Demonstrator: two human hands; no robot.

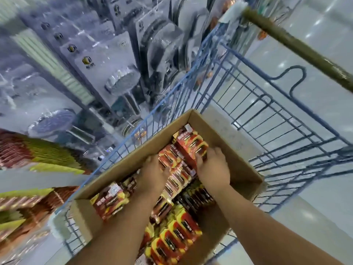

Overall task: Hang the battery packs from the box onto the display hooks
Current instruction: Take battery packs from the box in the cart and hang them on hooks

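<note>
Cardboard box [225, 134] sits in a blue wire cart [271, 119], full of red-and-yellow battery packs [177, 238]; both hands reach inside; the right hand [214, 167] curls round 1 stack of packs [191, 146]; the left hand [152, 171] lies on neighbouring packs, its grip unclear.
</note>
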